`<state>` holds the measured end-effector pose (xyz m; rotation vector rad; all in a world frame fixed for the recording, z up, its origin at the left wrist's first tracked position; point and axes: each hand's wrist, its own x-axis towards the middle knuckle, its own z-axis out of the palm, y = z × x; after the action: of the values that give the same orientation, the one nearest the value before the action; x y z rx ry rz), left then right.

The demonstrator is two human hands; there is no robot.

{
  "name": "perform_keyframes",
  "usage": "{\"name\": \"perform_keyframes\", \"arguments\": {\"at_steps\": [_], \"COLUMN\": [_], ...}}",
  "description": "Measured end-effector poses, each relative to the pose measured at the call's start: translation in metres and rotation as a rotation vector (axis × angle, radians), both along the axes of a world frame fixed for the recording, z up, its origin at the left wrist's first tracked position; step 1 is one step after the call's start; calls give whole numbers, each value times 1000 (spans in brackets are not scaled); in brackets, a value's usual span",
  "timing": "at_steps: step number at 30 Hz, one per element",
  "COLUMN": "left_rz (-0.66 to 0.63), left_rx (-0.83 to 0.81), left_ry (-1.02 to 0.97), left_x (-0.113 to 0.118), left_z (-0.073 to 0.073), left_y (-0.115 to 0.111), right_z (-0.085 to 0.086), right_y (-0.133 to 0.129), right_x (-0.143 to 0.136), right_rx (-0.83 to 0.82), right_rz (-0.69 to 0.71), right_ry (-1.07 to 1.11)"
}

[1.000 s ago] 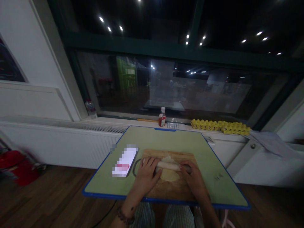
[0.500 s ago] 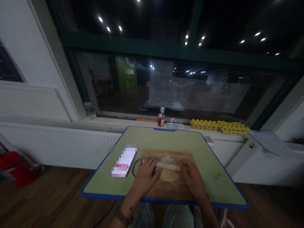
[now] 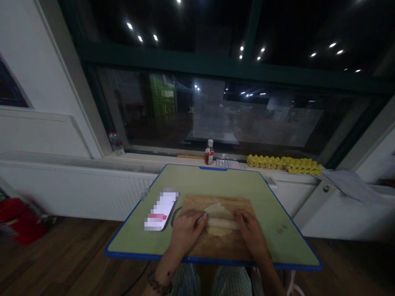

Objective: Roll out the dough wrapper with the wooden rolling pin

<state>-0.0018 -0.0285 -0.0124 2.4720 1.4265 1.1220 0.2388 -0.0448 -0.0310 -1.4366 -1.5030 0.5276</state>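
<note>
A pale rolling pin (image 3: 222, 224) lies crosswise over a flat sheet of dough (image 3: 218, 210) on a wooden cutting board (image 3: 212, 248). My left hand (image 3: 187, 230) is closed around the pin's left end, its thumb toward the middle. At the other end, my right hand (image 3: 249, 230) grips the pin with bent fingers. Dough shows both beyond the pin and on the near side of it. Both ends of the pin are hidden by my hands.
The board rests on a green folding table (image 3: 185, 176) with a blue rim. A lit phone (image 3: 161, 211) lies at its left. Behind, the sill holds a red-labelled bottle (image 3: 209, 153), a yellow egg tray (image 3: 284, 163) and a clear bottle (image 3: 115, 142). A red bucket-like object (image 3: 21, 220) stands at far left.
The rolling pin has come nearer to me across the dough, so more dough shows beyond it. My left hand's fingers, stretched out earlier, are now curled in around the pin.
</note>
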Motion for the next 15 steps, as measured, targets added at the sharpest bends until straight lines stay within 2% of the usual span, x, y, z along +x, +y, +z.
{"name": "perform_keyframes", "arguments": {"at_steps": [9, 15], "left_rz": [61, 32], "left_rx": [-11, 27], "left_ry": [40, 11], "left_x": [0, 0], "left_z": [-1, -5], "left_y": [-3, 2], "right_z": [1, -3], "right_y": [0, 2], "right_x": [0, 1], "right_rx": [-3, -8], "right_rz": [-2, -14], "right_ry": [-6, -126]}}
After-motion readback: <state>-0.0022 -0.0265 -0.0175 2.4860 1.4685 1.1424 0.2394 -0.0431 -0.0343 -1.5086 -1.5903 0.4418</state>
